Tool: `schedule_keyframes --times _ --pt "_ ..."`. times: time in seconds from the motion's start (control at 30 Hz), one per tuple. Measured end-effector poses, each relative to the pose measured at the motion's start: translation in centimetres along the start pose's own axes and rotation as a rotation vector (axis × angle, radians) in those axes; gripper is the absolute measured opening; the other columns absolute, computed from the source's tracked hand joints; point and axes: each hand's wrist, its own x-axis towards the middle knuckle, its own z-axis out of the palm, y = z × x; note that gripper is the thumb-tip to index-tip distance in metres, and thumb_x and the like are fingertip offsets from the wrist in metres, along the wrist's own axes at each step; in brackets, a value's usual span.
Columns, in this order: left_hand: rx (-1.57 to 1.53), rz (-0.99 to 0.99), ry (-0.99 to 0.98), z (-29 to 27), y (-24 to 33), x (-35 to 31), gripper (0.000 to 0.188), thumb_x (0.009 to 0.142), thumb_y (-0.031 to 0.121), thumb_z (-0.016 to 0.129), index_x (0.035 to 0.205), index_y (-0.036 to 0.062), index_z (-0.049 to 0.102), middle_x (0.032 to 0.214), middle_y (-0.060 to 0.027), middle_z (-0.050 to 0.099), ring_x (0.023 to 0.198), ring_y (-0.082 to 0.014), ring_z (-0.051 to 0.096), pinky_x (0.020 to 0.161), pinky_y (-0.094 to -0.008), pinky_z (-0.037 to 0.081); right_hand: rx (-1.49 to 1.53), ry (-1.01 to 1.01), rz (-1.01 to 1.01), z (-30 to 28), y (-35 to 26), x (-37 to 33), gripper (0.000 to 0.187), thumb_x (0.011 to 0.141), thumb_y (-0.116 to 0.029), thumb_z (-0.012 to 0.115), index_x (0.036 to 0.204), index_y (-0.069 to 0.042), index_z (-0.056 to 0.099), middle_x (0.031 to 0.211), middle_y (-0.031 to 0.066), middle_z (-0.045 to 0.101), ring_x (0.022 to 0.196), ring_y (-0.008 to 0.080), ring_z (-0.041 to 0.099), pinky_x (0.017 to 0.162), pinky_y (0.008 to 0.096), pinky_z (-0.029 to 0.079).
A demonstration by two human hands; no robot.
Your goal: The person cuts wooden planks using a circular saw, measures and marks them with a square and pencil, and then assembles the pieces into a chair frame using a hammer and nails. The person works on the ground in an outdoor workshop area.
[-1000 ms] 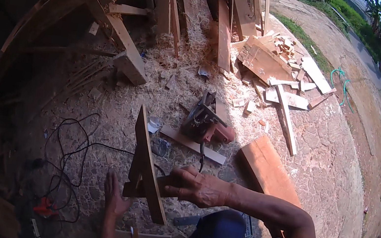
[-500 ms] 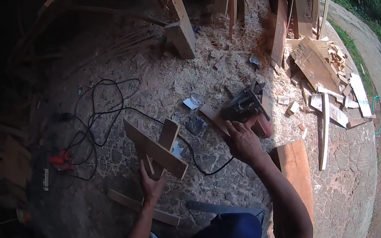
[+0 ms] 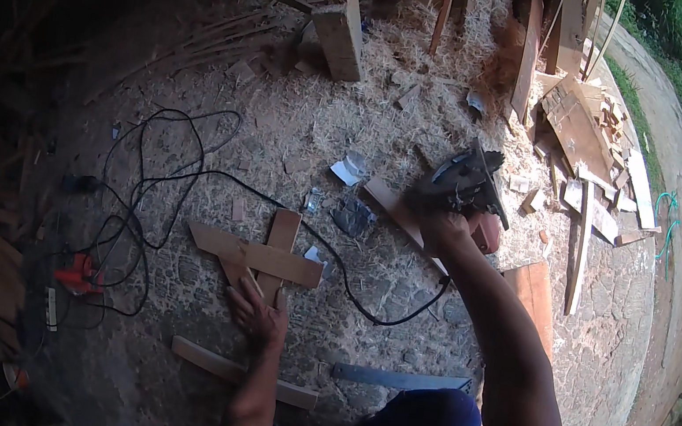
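1. Down on the sawdust-strewn ground (image 3: pixel 154 380), two short boards lie crossed as a wooden cross piece (image 3: pixel 258 255), just ahead of the person's knees.
2. The left hand (image 3: pixel 258 311) lies flat against the near end of the cross piece, fingers spread and pressing on the wood, gripping nothing.
3. The right hand (image 3: pixel 444 229) is wrapped tight around the handle of a dark circular saw (image 3: pixel 463 183), which sits over a slim plank (image 3: pixel 399 215) to the right, well apart from the cross piece.
4. A black power cord (image 3: pixel 347 290) runs from the saw across the ground, passing just beside the cross piece and on to a tangle of cable near an orange plug block (image 3: pixel 77 274).
5. Judging by this, the step in hand is fetching the saw while steadying the work.
6. The next move would call for carrying the saw across to the crossed boards, keeping the cord clear of the blade path and the left fingers back from the cut line.
7. Scrap lumber (image 3: pixel 585 136) lies heaped at the far right.
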Motion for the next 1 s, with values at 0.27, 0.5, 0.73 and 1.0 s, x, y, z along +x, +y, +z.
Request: schedule_keyframes --times 0.27,0.5,0.73,1.0 --pt "-0.096 -0.175 -0.249 -3.8 2.5 1.8 0.095 0.084 0.057 0.072 0.157 0.0136 0.030 0.155 -0.0260 0.030 0.141 -0.0438 0.038 0.108 -0.0568 0.039 0.044 0.372 0.340 7.0 4.0 4.7 0.050 0.089 -0.022 0.064 0.135 -0.006 0.053 0.129 0.0155 0.060 0.115 0.0287 0.061 0.095 0.0437 0.050" --pt "-0.070 -0.157 -0.224 -2.1 3.6 0.6 0.098 0.082 0.062 0.072 0.159 0.0216 0.027 0.153 -0.0203 0.033 0.141 -0.0391 0.038 0.107 -0.0556 0.039 0.445 0.422 0.104 -0.3 11.0 -10.8 0.051 0.080 -0.025 0.072 0.128 -0.009 0.062 0.106 0.0149 0.072 0.097 0.0293 0.071 0.084 0.0393 0.056" --pt "-0.084 0.126 -0.026 3.6 -1.2 1.2 0.096 0.080 0.052 0.079 0.153 0.0098 0.034 0.147 -0.0215 0.043 0.130 -0.0405 0.050 0.102 -0.0517 0.046 1.609 1.153 -0.044 6.6 12.4 -28.6 0.065 0.084 -0.019 0.079 0.140 -0.003 0.052 0.123 0.0099 0.066 0.115 0.0167 0.061 0.101 0.0358 0.049" --pt "-0.056 0.468 -0.042 -0.9 0.8 -1.1 0.102 0.082 0.056 0.075 0.156 0.0095 0.023 0.155 -0.0205 0.028 0.139 -0.0400 0.034 0.109 -0.0546 0.033 1.314 1.630 0.356 15.4 10.7 -44.4 0.073 0.083 0.001 0.072 0.149 -0.006 0.043 0.125 0.0073 0.059 0.113 0.0146 0.056 0.097 0.0316 0.047"
